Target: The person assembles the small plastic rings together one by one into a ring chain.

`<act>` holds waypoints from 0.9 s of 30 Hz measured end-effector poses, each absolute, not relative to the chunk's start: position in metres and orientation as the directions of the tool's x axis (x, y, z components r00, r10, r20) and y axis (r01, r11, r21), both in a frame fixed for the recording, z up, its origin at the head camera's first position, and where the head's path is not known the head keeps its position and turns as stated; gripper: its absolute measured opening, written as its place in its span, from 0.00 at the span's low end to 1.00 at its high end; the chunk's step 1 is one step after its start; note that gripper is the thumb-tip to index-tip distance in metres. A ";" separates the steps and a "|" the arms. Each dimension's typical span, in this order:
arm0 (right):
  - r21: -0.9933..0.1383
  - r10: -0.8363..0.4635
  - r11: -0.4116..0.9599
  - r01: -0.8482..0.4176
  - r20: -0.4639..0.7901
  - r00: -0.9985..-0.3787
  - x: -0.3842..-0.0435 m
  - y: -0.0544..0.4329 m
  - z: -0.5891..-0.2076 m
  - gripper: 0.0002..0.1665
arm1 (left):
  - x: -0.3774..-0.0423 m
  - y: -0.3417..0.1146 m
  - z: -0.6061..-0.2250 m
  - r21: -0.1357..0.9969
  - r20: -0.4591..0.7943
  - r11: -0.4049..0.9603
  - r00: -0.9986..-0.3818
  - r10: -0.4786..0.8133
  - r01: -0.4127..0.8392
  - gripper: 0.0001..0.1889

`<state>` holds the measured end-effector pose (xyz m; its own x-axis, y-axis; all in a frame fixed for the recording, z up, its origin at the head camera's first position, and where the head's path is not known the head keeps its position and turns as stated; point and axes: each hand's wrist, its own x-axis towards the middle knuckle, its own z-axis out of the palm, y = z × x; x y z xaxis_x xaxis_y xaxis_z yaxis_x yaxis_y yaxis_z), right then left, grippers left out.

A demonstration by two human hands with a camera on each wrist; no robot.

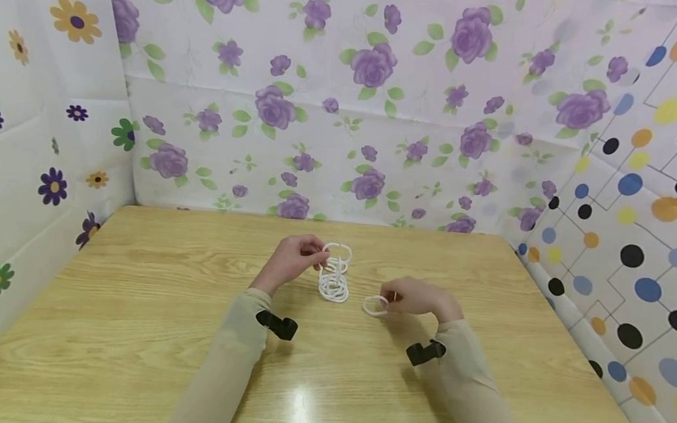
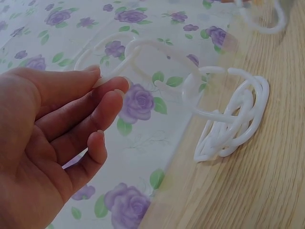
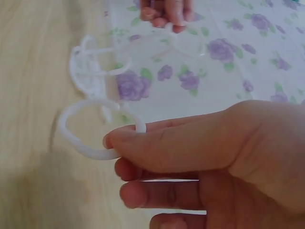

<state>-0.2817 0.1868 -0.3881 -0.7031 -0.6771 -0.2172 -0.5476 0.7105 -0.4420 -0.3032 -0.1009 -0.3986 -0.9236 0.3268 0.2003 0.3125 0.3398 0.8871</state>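
My left hand [image 1: 294, 259] pinches a white plastic ring [image 1: 338, 244] between thumb and fingertips, holding it raised above the table. From that ring hangs a chain of white rings, and its lower links lie bunched in a pile [image 1: 333, 290] on the wood. In the left wrist view, a small gap shows in one link [image 2: 259, 86] of the pile. To the right, my right hand [image 1: 417, 297] pinches a single loose white ring [image 3: 95, 153] between thumb and index finger, apart from the chain. A narrow split is visible at its top edge.
The wooden table [image 1: 147, 329] reaches back to a wall sheet [image 1: 319, 144] with purple flowers. Flower-patterned fabric [image 1: 30, 150] hangs on the left, dotted fabric [image 1: 604, 210] on the right. Black straps with small mounts [image 1: 276, 325] sit on both wrists.
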 end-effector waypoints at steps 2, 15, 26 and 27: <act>-0.453 -0.686 0.689 -0.566 -0.152 -0.712 -0.284 0.186 -0.381 0.06 | -0.304 -0.101 -0.399 0.886 0.202 0.340 -0.923 0.328 0.315 0.08; -0.488 -0.527 0.653 -0.579 0.255 -0.811 -0.290 0.159 -0.338 0.07 | -0.305 -0.101 -0.403 0.884 0.195 0.343 -0.918 0.345 0.317 0.08; -0.629 -0.342 0.555 -0.544 0.424 -0.839 -0.290 0.117 -0.340 0.06 | -0.307 -0.105 -0.404 0.862 0.217 0.363 -0.905 0.365 0.353 0.07; -0.642 -0.319 0.546 -0.538 0.435 -0.842 -0.290 0.114 -0.341 0.06 | -0.307 -0.104 -0.405 0.859 0.221 0.367 -0.904 0.365 0.358 0.08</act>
<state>-0.2899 0.1145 -0.3407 -0.8421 -0.3188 0.4350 -0.5383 0.5456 -0.6423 -0.3068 -0.1045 -0.4046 -0.9045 0.3647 0.2212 0.3579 0.3668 0.8587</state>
